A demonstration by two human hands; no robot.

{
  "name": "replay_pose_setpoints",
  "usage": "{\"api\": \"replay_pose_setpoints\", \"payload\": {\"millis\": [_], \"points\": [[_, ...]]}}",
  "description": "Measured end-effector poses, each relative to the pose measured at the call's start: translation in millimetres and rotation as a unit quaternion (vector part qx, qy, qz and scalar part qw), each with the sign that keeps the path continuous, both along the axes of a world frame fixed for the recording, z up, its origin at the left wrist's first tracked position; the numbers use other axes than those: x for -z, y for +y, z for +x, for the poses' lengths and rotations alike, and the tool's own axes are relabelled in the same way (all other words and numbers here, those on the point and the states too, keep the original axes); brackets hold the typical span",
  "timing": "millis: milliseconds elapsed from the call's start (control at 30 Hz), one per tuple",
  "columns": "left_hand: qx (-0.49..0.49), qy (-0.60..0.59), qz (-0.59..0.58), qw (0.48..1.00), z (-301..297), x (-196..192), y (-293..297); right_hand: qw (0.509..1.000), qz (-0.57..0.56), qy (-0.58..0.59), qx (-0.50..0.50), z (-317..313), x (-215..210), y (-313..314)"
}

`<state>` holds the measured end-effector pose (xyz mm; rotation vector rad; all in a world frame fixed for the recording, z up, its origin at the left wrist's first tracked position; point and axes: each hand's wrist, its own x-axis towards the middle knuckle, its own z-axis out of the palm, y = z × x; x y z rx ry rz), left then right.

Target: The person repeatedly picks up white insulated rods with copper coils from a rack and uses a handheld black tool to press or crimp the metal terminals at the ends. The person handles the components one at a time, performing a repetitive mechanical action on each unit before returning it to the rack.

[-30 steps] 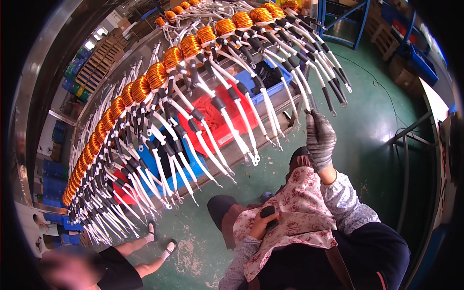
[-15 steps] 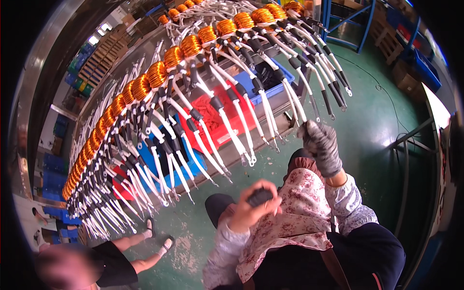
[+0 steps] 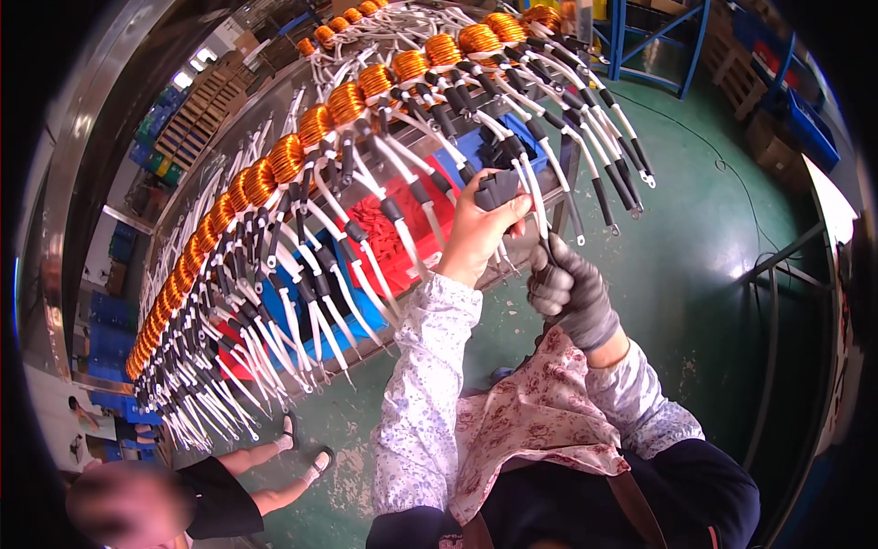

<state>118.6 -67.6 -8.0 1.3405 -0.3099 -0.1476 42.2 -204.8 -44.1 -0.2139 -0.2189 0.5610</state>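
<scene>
My bare left hand (image 3: 477, 236) is closed around a bunch of short black sleeves (image 3: 497, 188), held beside the hanging leads. My right hand (image 3: 574, 291), in a grey striped glove, pinches the lower end of a white lead (image 3: 538, 203); the fingers cover that end, and something dark shows at them. The lead hangs from a long row of orange copper-wire coils (image 3: 347, 102). Many other white leads hang there, wearing black sleeves (image 3: 419, 189) and ending in metal ring terminals (image 3: 649, 180).
Beneath the leads sit a red bin (image 3: 437, 220) with red pieces, a blue bin (image 3: 540, 157) with black pieces, and another blue bin (image 3: 370, 316). At the lower left is another person (image 3: 219, 494). A blue rack (image 3: 666, 73) stands far right; a cable (image 3: 732, 174) lies on the green floor.
My left hand has risen forward to the leads with the black sleeves. My right hand has shifted slightly left and down, onto a lead. The coils and leads appear slightly shifted in view.
</scene>
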Motion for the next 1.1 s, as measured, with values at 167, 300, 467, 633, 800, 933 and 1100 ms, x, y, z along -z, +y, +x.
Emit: {"api": "replay_pose_setpoints", "payload": {"millis": [167,300,467,633,800,933,1100], "points": [[0.026,0.053,-0.096,0.994,0,-8,-9,0.994,0.083,0.072,-0.025,6,8,-11],[0.014,-0.005,-0.037,0.999,6,-1,-17,0.989,-0.113,0.054,0.079,-10,1,-3],[0.021,0.067,-0.084,0.994,0,-1,2,0.994,-0.022,0.089,0.063,-6,14,-4],[0.004,0.038,-0.095,0.995,-13,-12,9,0.984,-0.111,-0.008,0.137,-1,6,-12],[-0.005,0.016,-0.061,0.998,-11,-5,9,0.577,-0.63,-0.262,0.449,-17,11,3],[-0.01,0.005,-0.07,0.998,-11,-3,11,0.761,-0.553,-0.193,0.279,-9,6,-6],[-0.007,0.002,-0.057,0.998,-13,-8,11,0.978,0.161,0.052,-0.124,15,12,2]]}}
